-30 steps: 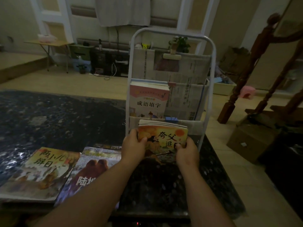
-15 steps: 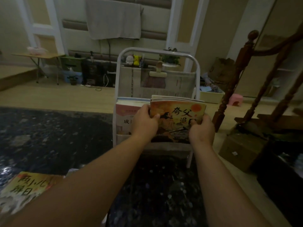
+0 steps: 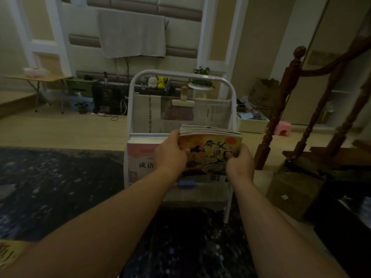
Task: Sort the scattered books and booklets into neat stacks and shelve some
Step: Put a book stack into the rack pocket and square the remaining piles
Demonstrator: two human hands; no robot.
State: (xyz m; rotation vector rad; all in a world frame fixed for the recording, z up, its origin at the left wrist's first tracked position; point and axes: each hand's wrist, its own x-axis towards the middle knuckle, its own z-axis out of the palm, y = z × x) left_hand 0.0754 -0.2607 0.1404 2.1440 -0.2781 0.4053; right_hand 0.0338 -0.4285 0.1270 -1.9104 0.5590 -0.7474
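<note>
Booklets (image 3: 210, 149), gripped at both sides by your left hand (image 3: 170, 155) and right hand (image 3: 240, 161), have risen from the table (image 3: 60, 187) to the rack (image 3: 130, 109), at 3 o'clock of the pink book (image 3: 140, 155); shelving looks close.

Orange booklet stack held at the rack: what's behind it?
Above the orange booklet stack, newspaper lining and a clip show in the top pocket of the white rack; a pink book sits left of the stack. The pocket directly behind it is covered.

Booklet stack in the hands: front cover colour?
The booklet stack has an orange-yellow illustrated cover with dark characters; only the head view shows it.
</note>
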